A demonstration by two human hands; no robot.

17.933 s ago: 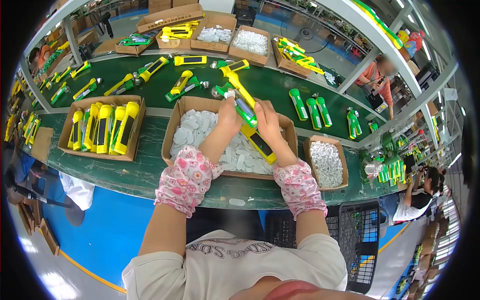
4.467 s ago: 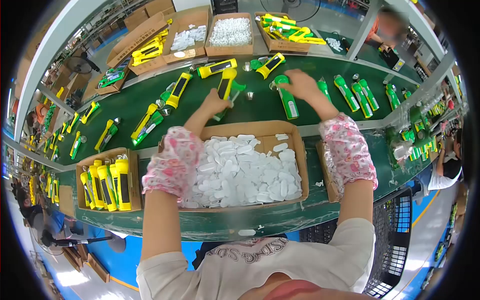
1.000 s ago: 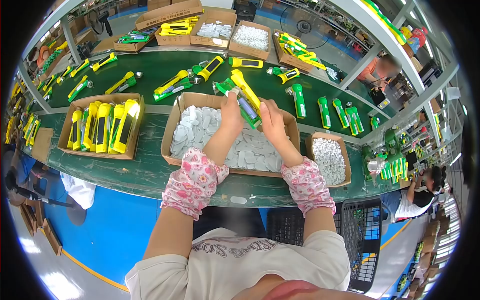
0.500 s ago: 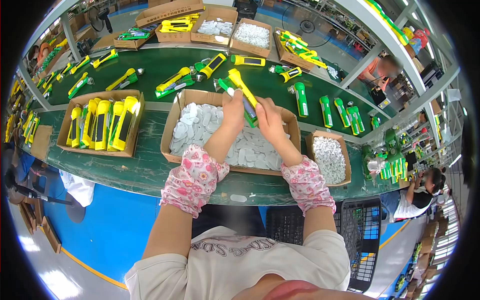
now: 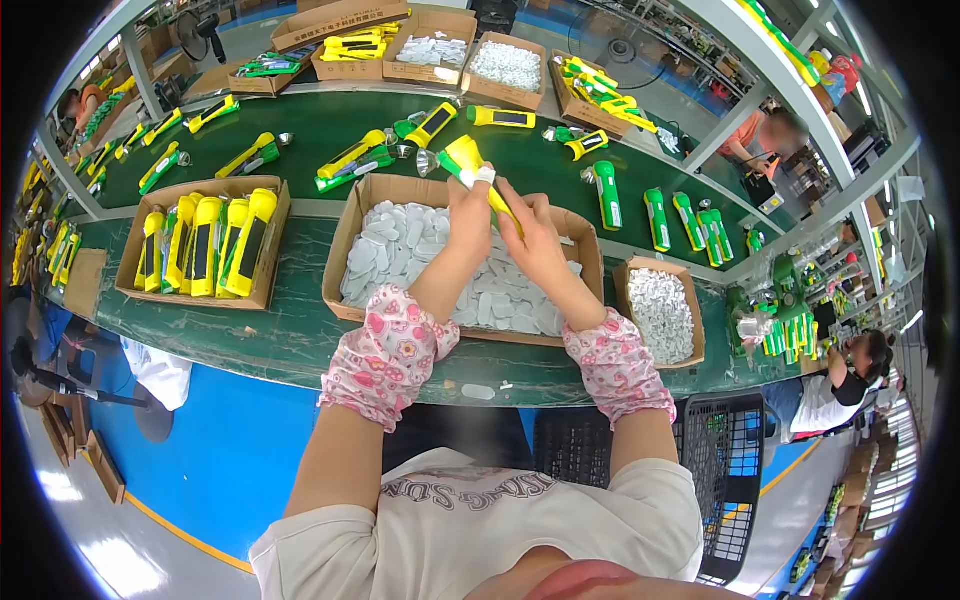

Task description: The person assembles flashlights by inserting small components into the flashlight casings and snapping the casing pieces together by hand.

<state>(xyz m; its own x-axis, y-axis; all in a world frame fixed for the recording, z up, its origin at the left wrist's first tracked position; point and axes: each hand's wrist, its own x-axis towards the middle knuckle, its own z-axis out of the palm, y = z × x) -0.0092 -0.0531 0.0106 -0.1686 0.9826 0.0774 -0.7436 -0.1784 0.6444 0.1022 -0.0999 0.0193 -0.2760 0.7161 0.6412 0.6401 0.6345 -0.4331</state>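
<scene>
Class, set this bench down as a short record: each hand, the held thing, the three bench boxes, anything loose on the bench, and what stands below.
Left hand: left hand, gripping the torch
Right hand: right hand, at the torch's nearer end
Held thing: torch, yellow and green, partly hidden by the hands
Left box: box of torches
Middle box: box of flat white pieces
Right box: box of small white parts
Loose: pale oval piece near the bench edge
Below: black basket
</scene>
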